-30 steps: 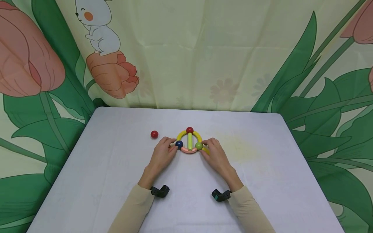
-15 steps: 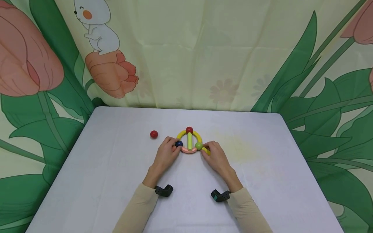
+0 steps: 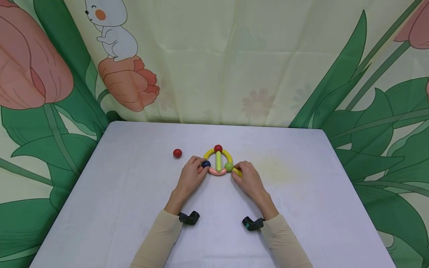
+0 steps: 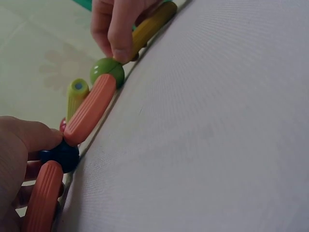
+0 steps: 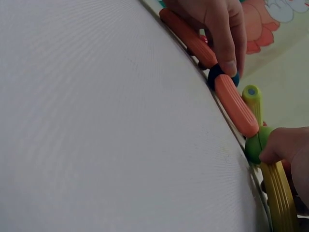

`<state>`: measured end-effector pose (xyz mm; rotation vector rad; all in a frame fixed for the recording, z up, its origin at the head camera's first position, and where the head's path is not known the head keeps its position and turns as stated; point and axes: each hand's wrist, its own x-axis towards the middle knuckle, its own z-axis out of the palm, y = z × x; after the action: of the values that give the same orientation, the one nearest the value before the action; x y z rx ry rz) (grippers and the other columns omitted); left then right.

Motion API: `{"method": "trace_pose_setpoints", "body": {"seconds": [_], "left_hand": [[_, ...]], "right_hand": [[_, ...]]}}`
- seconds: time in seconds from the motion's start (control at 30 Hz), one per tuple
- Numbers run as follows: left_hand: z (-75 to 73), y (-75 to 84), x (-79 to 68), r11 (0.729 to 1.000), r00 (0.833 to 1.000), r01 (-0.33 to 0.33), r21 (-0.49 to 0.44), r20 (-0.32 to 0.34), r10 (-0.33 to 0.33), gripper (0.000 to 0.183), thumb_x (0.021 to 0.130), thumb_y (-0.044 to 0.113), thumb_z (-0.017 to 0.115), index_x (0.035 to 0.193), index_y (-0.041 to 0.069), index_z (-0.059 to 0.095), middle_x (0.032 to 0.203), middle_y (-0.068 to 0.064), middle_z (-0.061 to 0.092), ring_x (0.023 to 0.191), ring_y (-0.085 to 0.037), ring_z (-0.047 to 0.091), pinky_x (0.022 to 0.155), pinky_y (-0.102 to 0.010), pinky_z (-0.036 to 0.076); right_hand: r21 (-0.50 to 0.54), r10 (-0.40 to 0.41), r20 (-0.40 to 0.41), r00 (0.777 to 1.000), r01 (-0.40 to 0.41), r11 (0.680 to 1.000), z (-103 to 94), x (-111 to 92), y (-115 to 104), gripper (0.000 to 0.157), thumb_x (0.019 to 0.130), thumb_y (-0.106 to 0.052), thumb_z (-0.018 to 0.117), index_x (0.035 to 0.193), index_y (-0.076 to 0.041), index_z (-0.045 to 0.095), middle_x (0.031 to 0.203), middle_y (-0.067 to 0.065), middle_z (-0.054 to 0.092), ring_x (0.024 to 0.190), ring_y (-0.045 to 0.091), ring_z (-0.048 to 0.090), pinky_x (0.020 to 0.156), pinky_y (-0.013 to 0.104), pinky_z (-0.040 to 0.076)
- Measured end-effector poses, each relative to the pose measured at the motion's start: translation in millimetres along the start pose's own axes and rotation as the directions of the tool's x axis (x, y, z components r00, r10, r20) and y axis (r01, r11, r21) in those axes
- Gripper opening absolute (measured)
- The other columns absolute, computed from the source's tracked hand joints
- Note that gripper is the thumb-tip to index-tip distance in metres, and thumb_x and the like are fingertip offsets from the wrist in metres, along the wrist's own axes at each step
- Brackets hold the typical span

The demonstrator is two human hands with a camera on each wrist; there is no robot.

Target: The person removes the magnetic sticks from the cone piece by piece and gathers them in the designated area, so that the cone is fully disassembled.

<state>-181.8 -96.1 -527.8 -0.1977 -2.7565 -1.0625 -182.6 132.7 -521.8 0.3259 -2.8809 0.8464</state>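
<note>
On the table lies a ring of toy rods and balls. Two curved yellow rods meet at a red ball at the top; a pink-orange curved rod closes the bottom. A straight light-green rod stands inside. My left hand pinches the dark blue ball at the ring's left; another orange rod extends from that ball beneath the hand. My right hand pinches a yellow curved rod where it joins the green ball, thumb against the joint.
A loose red ball sits left of the ring, beyond my left hand. White cloth covers the table, whose far edge meets a printed curtain. Each wrist wears a black camera.
My left hand has shifted slightly right, its thumb closer against the blue ball. My right fingers have drawn slightly right, showing more of the outer yellow rod. The ring stays in place.
</note>
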Motion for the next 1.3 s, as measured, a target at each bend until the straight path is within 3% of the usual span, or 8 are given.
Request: {"method": "trace_pose_setpoints", "body": {"seconds": [0.6,0.93,1.3], "left_hand": [[2.9,-3.8,-1.2,0.999,0.999,-0.034,-0.022,-0.014,0.034,0.035,0.093,0.025,0.071,0.123,0.007,0.069,0.116,-0.007,0.063,0.106,-0.022,0.063,0.097,-0.039,0.055],[0.5,-1.1,-1.2,1.0,1.0,-0.019,-0.013,-0.01,0.018,0.036,0.093,0.025,0.072,0.124,0.006,0.069,0.116,-0.007,0.063,0.105,-0.021,0.063,0.096,-0.038,0.055],[0.5,-0.2,-1.3,0.999,0.999,-0.027,-0.018,-0.025,0.026,0.035,0.092,0.024,0.072,0.122,0.005,0.069,0.115,-0.008,0.064,0.104,-0.02,0.064,0.094,-0.037,0.056]], "right_hand": [[-0.049,-0.042,-0.039,0.998,0.04,0.998,-0.8,-2,8,0.02,0.088,-0.016,0.068,0.104,-0.004,0.07,0.1,0.009,0.068,0.092,0.023,0.057,0.083,0.037,0.053],[-0.088,-0.016,-0.022,1.0,0.014,0.996,-6.2,-7,10,0.025,0.091,-0.02,0.07,0.11,-0.004,0.071,0.106,0.009,0.065,0.097,0.023,0.058,0.088,0.038,0.055],[-0.114,-0.019,-0.023,1.0,0.016,0.993,-14.7,-17,13,0.026,0.09,-0.017,0.072,0.111,-0.003,0.071,0.105,0.01,0.065,0.094,0.023,0.057,0.083,0.037,0.053]]}}
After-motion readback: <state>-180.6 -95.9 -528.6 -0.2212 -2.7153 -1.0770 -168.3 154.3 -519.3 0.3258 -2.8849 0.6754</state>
